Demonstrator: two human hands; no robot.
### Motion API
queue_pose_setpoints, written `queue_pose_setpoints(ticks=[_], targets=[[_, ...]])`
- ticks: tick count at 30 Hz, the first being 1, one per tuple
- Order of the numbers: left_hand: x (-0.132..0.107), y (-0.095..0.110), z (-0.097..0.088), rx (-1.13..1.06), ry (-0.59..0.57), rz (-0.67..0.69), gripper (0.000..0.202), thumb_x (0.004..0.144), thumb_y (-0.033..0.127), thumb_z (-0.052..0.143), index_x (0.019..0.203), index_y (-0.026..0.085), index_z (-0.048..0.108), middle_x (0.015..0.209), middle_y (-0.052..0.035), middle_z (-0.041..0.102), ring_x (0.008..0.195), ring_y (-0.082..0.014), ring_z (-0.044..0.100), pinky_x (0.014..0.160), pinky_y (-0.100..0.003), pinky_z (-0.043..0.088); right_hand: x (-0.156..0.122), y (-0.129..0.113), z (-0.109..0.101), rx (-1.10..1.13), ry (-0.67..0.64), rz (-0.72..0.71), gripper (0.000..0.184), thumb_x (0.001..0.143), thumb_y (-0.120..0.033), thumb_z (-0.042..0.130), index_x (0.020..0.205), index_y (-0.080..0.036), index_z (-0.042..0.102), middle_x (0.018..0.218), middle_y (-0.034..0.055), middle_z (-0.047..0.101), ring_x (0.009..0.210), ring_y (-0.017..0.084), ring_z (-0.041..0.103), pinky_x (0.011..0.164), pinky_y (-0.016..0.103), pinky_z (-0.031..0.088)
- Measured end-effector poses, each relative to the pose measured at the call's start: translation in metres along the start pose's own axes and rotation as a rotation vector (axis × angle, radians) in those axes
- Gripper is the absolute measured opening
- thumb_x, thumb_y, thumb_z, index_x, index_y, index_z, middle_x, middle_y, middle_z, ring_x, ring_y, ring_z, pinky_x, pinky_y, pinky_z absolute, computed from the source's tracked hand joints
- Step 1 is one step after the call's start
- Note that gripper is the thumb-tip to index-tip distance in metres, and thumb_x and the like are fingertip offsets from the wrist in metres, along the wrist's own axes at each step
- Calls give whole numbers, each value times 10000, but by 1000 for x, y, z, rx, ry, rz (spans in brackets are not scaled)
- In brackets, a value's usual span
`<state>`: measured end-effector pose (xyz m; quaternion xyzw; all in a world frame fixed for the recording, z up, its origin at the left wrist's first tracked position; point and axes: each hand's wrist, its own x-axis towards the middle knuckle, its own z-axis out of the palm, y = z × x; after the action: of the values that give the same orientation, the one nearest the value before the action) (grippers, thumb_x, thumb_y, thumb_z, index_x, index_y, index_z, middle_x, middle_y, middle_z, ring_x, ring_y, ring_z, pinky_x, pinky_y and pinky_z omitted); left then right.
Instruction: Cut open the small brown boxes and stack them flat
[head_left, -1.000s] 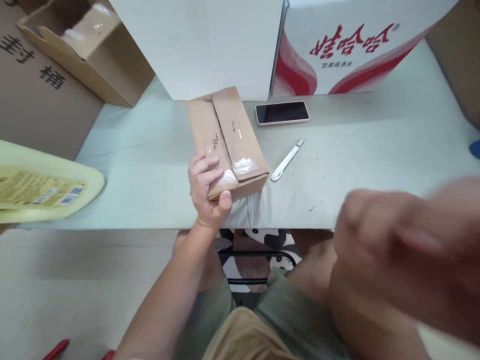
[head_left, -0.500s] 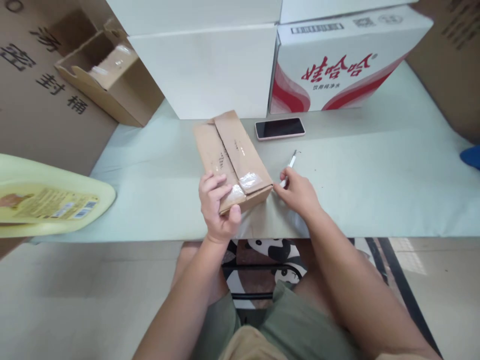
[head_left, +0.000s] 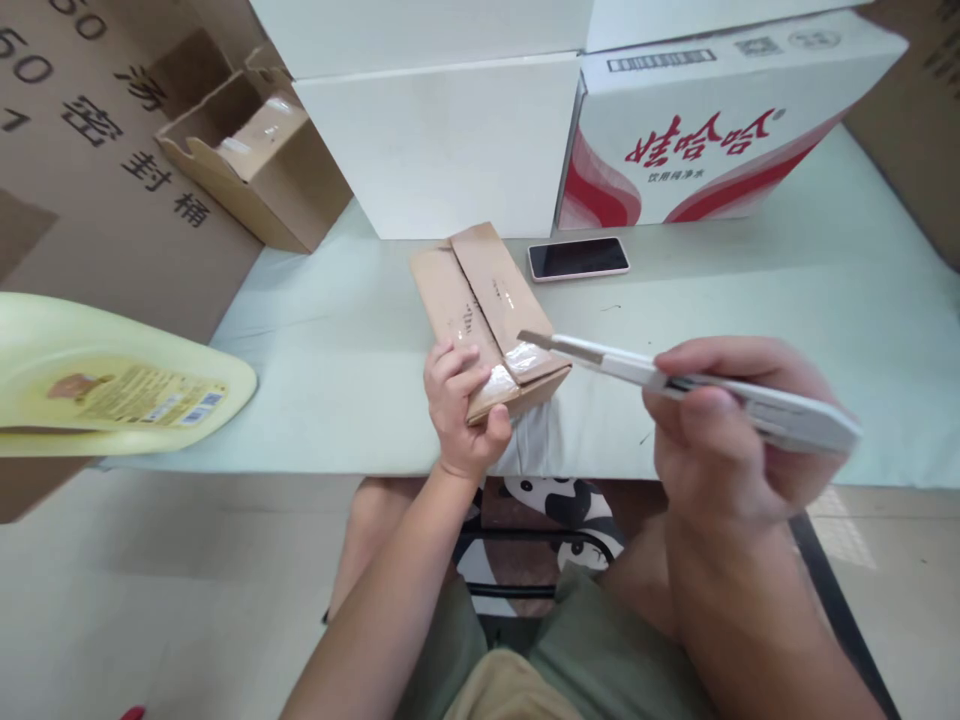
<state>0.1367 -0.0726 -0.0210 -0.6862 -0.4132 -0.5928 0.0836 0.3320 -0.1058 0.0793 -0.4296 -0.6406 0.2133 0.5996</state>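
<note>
A small brown cardboard box [head_left: 487, 300] with taped flaps lies on the pale table [head_left: 337, 370]. My left hand [head_left: 461, 410] grips its near left corner, thumb on the front face. My right hand [head_left: 724, 430] is raised close to the camera, closed around a white utility knife [head_left: 675, 378]. The knife's blade end points left, toward the near end of the box.
A phone [head_left: 579, 258] lies behind the box. White cartons [head_left: 442, 130] and a red-and-white carton [head_left: 720, 120] stand at the back. Brown cartons [head_left: 90, 170] stand at the left, with a pale yellow bottle [head_left: 112, 385] near the table's left edge.
My right hand came down to the knife on the table, picked it up and lifted it toward the camera. My left hand kept hold of the box corner.
</note>
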Motion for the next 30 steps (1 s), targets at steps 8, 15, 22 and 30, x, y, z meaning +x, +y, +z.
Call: queue_pose_setpoints(ticks=[8, 15, 22, 30], targets=[[6, 5, -6, 64, -45, -14, 473, 932, 563, 579, 1289, 256, 534, 1265, -115, 608, 1242, -291, 608, 1160, -569, 465, -3, 5, 3, -93, -84, -201, 108, 925, -215, 637, 963, -253, 731, 753, 3, 721, 516, 126, 586, 509, 272, 498], [9, 4, -6, 90, -98, -42, 467, 954, 536, 560, 1317, 242, 546, 1264, -108, 660, 1276, -304, 624, 1208, -616, 409, -2, 6, 11, -43, -140, -172, 32, 910, -223, 699, 920, -234, 671, 729, -26, 715, 493, 92, 570, 477, 231, 459], [4, -4, 1, 53, -6, 39, 355, 953, 507, 569, 1186, 239, 575, 1142, -82, 657, 1124, -270, 666, 1157, -580, 466, 3, 12, 11, -22, -201, -47, 66, 940, -231, 614, 943, -202, 673, 564, -73, 554, 428, 73, 464, 440, 208, 381], [2, -5, 5, 38, 24, 34, 338, 949, 519, 565, 1158, 253, 571, 1118, -67, 643, 1107, -261, 669, 1154, -588, 464, 5, 5, 9, -178, -286, -180, 156, 899, -185, 544, 886, -203, 699, 699, -4, 734, 539, 107, 638, 539, 217, 505]])
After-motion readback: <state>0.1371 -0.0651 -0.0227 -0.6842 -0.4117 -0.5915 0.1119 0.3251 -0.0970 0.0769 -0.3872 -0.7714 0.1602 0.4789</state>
